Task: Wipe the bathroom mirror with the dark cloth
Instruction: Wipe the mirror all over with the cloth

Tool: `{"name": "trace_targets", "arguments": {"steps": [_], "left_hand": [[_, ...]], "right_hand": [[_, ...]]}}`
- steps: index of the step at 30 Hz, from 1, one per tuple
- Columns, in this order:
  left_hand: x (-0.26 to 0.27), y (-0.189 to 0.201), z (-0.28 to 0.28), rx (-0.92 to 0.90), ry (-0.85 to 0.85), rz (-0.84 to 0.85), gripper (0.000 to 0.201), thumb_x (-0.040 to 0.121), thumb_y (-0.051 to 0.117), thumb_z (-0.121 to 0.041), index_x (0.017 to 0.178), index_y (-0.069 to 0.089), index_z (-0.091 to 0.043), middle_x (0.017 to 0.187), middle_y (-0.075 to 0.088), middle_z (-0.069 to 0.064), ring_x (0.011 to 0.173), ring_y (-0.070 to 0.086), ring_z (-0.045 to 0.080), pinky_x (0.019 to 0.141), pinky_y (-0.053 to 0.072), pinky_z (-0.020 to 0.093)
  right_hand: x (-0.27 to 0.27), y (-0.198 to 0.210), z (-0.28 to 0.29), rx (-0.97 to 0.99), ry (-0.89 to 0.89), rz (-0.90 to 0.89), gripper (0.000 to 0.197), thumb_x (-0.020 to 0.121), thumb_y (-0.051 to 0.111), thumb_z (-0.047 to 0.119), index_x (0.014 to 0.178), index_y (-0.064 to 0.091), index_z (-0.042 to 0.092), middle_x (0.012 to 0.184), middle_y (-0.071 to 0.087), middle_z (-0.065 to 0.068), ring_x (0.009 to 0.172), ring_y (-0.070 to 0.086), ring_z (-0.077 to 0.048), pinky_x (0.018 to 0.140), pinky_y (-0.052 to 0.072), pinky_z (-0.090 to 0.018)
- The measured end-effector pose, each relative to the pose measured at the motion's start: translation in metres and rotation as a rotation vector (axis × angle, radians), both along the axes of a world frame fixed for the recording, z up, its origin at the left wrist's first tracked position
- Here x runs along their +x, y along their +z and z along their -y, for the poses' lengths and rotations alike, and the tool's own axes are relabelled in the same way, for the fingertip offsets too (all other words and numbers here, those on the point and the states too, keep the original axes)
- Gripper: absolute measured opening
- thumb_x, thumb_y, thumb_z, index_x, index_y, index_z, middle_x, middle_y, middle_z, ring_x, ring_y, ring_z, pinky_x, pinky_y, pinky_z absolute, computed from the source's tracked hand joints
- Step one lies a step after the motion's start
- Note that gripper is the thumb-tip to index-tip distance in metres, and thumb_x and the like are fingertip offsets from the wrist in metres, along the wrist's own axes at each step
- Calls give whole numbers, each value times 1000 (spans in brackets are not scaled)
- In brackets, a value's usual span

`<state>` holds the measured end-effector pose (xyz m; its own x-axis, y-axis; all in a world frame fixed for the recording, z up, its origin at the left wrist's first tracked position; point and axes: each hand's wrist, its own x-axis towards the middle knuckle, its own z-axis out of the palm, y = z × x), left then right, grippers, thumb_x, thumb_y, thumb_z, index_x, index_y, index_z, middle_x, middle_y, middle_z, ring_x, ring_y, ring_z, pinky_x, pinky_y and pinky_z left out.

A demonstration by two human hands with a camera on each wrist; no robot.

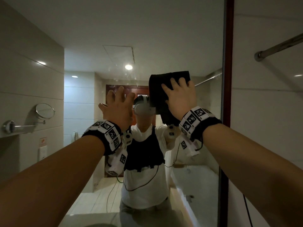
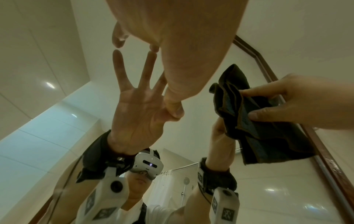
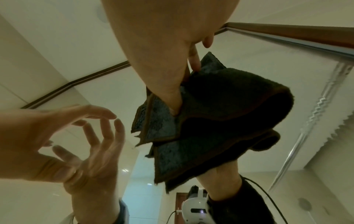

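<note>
The large bathroom mirror [image 1: 147,30] fills the head view and reflects me. My right hand [image 1: 177,89] holds the folded dark cloth [image 1: 162,86] flat against the glass at head height, fingers spread over it. In the right wrist view the thumb [image 3: 168,94] is tucked into the dark cloth [image 3: 220,115], pinching its folds. To the left of the cloth my left hand [image 1: 119,97] is open with spread fingers. In the left wrist view its fingertips [image 2: 154,47] touch the mirror [image 2: 191,136] and meet their reflection. The cloth [image 2: 258,121] hangs beside it.
The mirror's dark red-brown frame [image 1: 228,79] runs vertically just right of the cloth. Beyond it is a tiled wall with a chrome rail [image 1: 278,45]. A round swivel mirror [image 1: 45,110] on an arm sticks out from the left wall. A pale counter edge [image 1: 91,220] lies below.
</note>
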<state>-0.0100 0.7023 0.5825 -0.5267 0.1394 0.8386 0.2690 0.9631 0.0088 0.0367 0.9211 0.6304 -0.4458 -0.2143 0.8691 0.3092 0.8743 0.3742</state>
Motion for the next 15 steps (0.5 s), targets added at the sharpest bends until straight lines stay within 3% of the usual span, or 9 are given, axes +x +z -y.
{"name": "trace_targets", "arguments": {"steps": [4,9,15], "left_hand": [[0,1,1,-3,6,8,84,73,74,-37,140,24,-41,158,8,3,142,11,42,95,36,69],[-1,1,1,-2,-13,7,85,70,73,-36,140,25,-40,158,10,4,141,11,42,95,36,70],[-1,1,0,10,-20,12,85,70,73,-35,140,26,-40,158,10,4,142,11,44,95,35,71]], "right_hand": [[2,4,2,4,27,8,69,84,67,39,147,40,27,143,46,-13,129,38,-35,102,32,-49],[-16,-11,-4,-198,179,127,71,99,50,32,155,6,40,163,0,-14,148,-1,-44,113,17,-69],[-20,-21,0,-227,221,148,72,99,49,40,154,1,45,164,-13,-11,148,-10,-43,114,11,-70]]}}
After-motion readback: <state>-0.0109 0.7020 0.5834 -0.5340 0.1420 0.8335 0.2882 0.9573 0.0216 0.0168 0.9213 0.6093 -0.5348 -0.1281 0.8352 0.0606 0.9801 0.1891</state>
